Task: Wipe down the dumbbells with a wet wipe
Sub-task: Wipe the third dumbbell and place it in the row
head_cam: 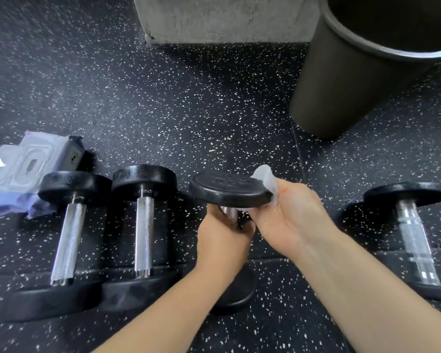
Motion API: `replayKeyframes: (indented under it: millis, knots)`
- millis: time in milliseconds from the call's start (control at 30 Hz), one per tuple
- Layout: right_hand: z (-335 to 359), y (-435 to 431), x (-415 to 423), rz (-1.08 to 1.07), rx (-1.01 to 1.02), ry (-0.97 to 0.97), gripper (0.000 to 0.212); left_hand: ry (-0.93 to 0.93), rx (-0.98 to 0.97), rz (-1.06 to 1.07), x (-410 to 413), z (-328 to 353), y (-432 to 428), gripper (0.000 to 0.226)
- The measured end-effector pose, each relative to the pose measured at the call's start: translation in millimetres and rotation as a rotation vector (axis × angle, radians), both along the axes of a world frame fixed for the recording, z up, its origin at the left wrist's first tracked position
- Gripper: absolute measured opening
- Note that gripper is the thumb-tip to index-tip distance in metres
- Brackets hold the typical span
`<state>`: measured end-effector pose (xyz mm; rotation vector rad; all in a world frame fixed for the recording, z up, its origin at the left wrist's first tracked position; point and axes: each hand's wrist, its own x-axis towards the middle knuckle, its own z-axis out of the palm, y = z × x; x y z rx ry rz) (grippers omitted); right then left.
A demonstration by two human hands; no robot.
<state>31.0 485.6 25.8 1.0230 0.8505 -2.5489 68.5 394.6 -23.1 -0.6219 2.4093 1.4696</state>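
On the speckled rubber floor (163,98), near the dark bin (354,85), I count four dumbbells. Two dumbbells (71,225) rest at the left by the wet-wipe pack (23,169), and another dumbbell (413,238) rests far right. The middle dumbbell (227,189) is in hand. I judge the task midway, though I cannot tell which others are clean. My left grip (222,240) wraps its handle, and my right grip (290,215) pinches the wet wipe (265,177) against the far head's rim.

Nothing legible: raised marks on the held dumbbell (229,189) are too blurred.
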Motion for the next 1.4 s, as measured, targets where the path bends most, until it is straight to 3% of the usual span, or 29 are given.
replayKeyframes:
  millis: [67, 167, 267, 333, 400, 467, 533, 600, 733, 833, 900, 1033, 1333, 1400]
  knots:
    - [3.3, 1.5, -2.5, 0.060, -0.047, 0.030, 0.024, -0.005, 0.141, 0.036, -4.9, -1.8, -2.7, 0.023]
    - [-5.1, 3.2, -14.4, 0.078, -0.202, -0.061, 0.029, -0.086, 0.340, 0.063, -4.6, -1.5, -1.9, 0.033]
    - [-14.6, 4.0, -18.2, 0.080, -0.120, -0.111, 0.024, -0.111, 0.325, 0.053, -5.2, -4.5, 1.0, 0.031]
    - [-8.6, 8.2, -11.0, 0.129, -0.050, -0.042, 0.031, -0.121, 0.305, 0.063, -7.6, -8.0, -0.4, 0.028]
    - [4.3, 11.3, 0.8, 0.225, 0.076, 0.077, 0.043, -0.139, 0.316, 0.081, -9.7, -10.2, -3.5, 0.020]
    - [16.4, 12.2, 12.1, 0.313, 0.156, 0.158, 0.040, -0.146, 0.306, 0.095, -10.8, -11.0, -6.6, 0.015]
    - [18.1, 16.5, 12.8, 0.437, 0.327, 0.144, 0.028, -0.147, 0.289, 0.092, -12.6, -9.9, -8.8, 0.011]
    - [13.3, 26.9, 8.8, 0.510, 0.473, 0.101, 0.038, -0.171, 0.324, 0.094, -14.7, -7.9, -8.4, 0.013]
    - [8.7, 48.9, 3.3, 0.550, 0.898, 0.008, 0.033, -0.170, 0.350, 0.064, -11.9, -9.1, -4.8, 0.014]
    - [5.9, 62.9, 1.4, 0.508, 1.233, 0.078, 0.022, -0.142, 0.338, 0.046, -9.5, -12.2, -2.3, 0.015]
    - [1.6, 65.4, 0.4, 0.500, 1.337, 0.135, 0.029, -0.142, 0.341, 0.050, -10.5, -13.6, -1.5, 0.015]
    - [-9.3, 54.4, 0.8, 0.569, 1.389, 0.168, 0.033, -0.173, 0.341, 0.102, -13.6, -17.2, -3.1, 0.017]
    - [-3.0, 20.0, 13.0, 0.557, 1.085, 0.303, 0.018, -0.165, 0.391, 0.159, -17.1, -19.9, -8.2, 0.012]
    - [0.3, 18.1, 19.5, 0.533, 1.106, 0.372, 0.030, -0.162, 0.405, 0.162, -16.0, -20.9, -9.3, 0.012]
